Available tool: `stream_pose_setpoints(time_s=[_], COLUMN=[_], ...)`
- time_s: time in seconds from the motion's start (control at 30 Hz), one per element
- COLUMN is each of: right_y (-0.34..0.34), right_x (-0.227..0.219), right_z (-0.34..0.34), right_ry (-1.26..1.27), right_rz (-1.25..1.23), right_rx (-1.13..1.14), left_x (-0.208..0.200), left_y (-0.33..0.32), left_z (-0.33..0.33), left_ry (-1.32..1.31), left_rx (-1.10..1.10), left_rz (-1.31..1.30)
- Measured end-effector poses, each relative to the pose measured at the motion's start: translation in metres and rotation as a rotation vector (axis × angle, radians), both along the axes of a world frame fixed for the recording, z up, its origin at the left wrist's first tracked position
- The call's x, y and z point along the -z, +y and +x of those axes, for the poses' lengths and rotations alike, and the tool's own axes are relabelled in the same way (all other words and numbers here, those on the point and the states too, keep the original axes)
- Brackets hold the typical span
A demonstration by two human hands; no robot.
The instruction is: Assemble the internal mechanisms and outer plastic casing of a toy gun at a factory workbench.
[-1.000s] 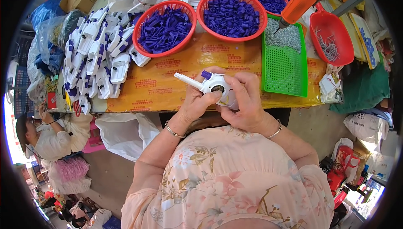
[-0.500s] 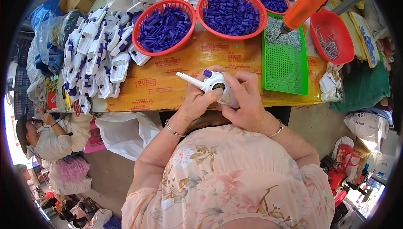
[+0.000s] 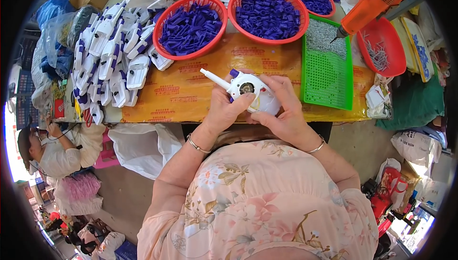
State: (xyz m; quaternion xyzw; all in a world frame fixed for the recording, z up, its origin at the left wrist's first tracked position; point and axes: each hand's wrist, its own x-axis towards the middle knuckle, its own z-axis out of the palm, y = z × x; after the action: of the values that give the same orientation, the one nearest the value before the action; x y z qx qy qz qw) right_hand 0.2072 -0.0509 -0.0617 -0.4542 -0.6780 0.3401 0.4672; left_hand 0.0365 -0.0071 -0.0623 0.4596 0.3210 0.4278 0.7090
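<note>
Both hands grip a white plastic toy gun body [image 3: 244,87] with a thin white barrel pointing up-left and a purple piece at its top. My left hand [image 3: 226,107] holds it from below, thumb pressed near a round dark part on its side. My right hand [image 3: 284,108] wraps the rear of the same body. They hover over the front edge of a table covered in orange printed sheet [image 3: 176,93].
Two red baskets [image 3: 190,26] [image 3: 268,13] of purple plastic parts stand behind. A pile of white-and-purple toy bodies [image 3: 109,57] lies left. A green tray [image 3: 329,67] with small screws and an orange electric screwdriver [image 3: 369,2] sit right. Another person [image 3: 52,150] sits lower left.
The orange screwdriver has swung a little over the green tray. The toy body has shifted slightly in my hands, which stay closed on it.
</note>
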Motion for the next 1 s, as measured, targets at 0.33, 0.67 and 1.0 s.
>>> stream_pose_setpoints(time_s=[0.33,0.67,1.0], right_y=[-0.003,-0.007,0.000], right_x=[-0.019,-0.029,-0.025], right_z=[0.007,0.008,-0.004], right_ry=[0.718,0.212,0.599], right_rz=[-0.720,-0.015,-0.198], right_rx=[-0.042,-0.101,-0.185], left_x=[-0.009,-0.002,-0.022], left_y=[0.005,-0.010,-0.009], left_z=[-0.013,-0.045,-0.023], left_ry=[-0.186,-0.060,-0.226], left_rx=[-0.013,-0.058,-0.203], left_rz=[-0.127,0.048,0.023])
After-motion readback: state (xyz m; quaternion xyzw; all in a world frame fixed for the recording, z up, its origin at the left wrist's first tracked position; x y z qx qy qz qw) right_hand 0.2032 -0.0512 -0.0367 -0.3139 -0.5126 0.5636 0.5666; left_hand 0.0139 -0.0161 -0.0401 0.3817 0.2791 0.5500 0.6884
